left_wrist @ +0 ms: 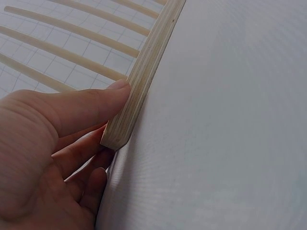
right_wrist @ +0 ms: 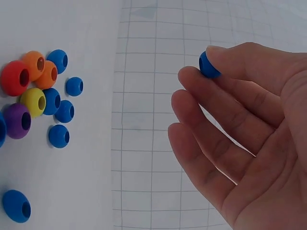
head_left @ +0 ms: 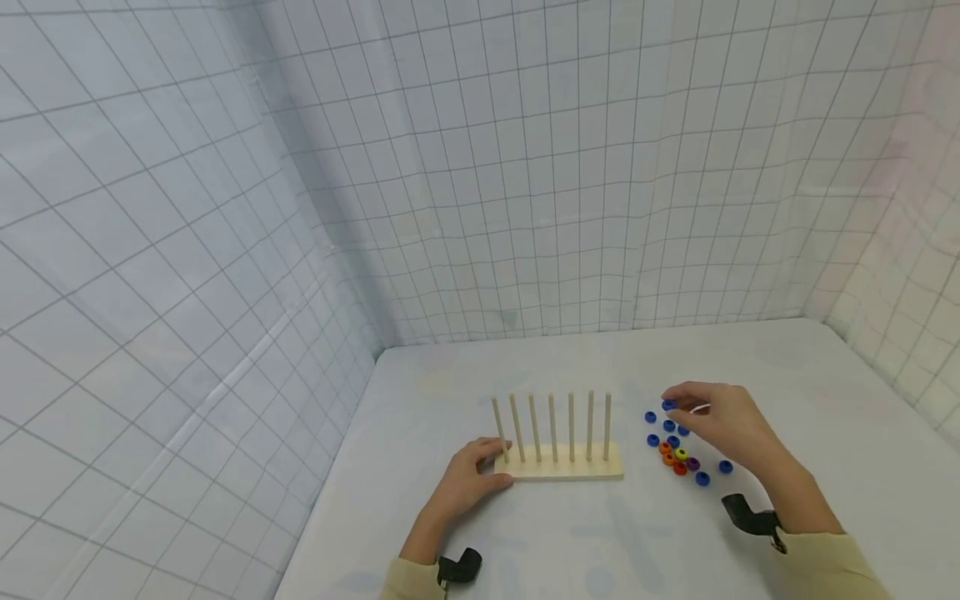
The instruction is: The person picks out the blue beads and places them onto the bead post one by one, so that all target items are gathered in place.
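Note:
A pale wooden base (head_left: 558,472) carries a row of several upright pegs (head_left: 572,427). My left hand (head_left: 467,482) grips its left end, thumb along the front edge and fingers behind; the left wrist view shows the thumb on the layered wood edge (left_wrist: 139,88). Between thumb and index finger, my right hand (head_left: 720,417) pinches a blue bead (right_wrist: 208,66), raised over the table at the right. The other fingers of that hand are loosely bent and hold nothing. All the pegs are bare.
Right of the base lies a loose group of beads: several blue (head_left: 702,479), orange (head_left: 665,447), one yellow (head_left: 681,454), one purple (head_left: 693,463) and one red (head_left: 679,468). Grid-patterned sheets (head_left: 525,167) hang behind and beside the white table (head_left: 420,383).

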The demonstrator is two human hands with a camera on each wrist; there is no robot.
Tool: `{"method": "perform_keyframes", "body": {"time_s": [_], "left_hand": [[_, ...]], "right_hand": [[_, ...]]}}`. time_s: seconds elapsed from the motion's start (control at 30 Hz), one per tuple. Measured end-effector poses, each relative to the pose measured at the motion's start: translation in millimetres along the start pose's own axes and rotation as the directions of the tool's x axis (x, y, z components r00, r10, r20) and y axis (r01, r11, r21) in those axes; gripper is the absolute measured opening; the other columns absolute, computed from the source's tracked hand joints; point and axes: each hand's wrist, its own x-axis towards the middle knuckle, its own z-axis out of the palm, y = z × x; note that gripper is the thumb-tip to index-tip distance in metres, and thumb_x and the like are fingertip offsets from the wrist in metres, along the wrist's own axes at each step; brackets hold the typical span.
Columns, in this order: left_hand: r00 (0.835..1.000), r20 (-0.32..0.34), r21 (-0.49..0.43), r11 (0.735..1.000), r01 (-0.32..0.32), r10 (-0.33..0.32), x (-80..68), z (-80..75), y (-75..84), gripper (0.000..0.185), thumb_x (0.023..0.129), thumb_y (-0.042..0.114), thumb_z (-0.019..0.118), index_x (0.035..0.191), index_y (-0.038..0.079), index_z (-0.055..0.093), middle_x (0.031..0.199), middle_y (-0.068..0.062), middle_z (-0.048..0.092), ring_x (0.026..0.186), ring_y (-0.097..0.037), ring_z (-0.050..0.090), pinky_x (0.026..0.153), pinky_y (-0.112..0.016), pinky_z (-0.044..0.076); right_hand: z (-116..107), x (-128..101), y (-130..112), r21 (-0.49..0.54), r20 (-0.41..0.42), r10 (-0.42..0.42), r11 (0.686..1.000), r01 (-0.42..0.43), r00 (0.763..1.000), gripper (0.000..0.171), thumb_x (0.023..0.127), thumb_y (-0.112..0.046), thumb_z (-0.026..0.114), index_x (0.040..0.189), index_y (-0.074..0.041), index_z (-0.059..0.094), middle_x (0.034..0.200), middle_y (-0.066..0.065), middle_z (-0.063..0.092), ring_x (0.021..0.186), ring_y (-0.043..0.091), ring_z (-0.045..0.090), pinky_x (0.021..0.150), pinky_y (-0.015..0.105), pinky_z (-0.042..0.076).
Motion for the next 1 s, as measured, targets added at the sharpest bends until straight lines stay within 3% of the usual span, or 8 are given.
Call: {"method": "perform_keyframes", "body": {"time_s": [0.4,0.7,1.0], "left_hand": [[1.0,-0.003,-0.006,1.0,0.004,-0.004,-0.7,-0.4,0.1,0.052,0.084,0.03,0.083,0.132,0.018,0.068,0.137,0.002,0.06,0.135,-0.026,0.048,0.11,-0.048,0.039],[1.0,0.001,-0.01,1.0,0.016,-0.016,-1.9,-1.3,0.3,0.051,0.084,0.029,0.083,0.132,0.019,0.068,0.136,0.002,0.06,0.135,-0.028,0.048,0.11,-0.05,0.039],[1.0,0.0,-0.016,1.0,0.007,-0.007,-0.7,-0.3,-0.4,0.052,0.084,0.029,0.083,0.132,0.018,0.068,0.137,0.002,0.06,0.135,-0.027,0.048,0.11,-0.05,0.039]], "right_hand": [[1,6,-20,0.027,-0.033,-0.074,0.997,0.075,0.997,0.025,0.092,-0.019,0.074,0.116,-0.014,0.073,0.1,0.001,0.072,0.093,0.026,0.069,0.077,0.043,0.059],[5,6,-29,0.094,-0.06,-0.088,0.991,0.094,0.994,0.025,0.093,-0.019,0.074,0.117,-0.015,0.073,0.102,0.0,0.072,0.094,0.023,0.068,0.079,0.043,0.059],[8,6,-41,0.136,-0.071,-0.073,0.987,0.082,0.995,0.027,0.094,-0.026,0.074,0.119,-0.017,0.072,0.104,-0.001,0.073,0.094,0.024,0.068,0.072,0.034,0.059]]}}
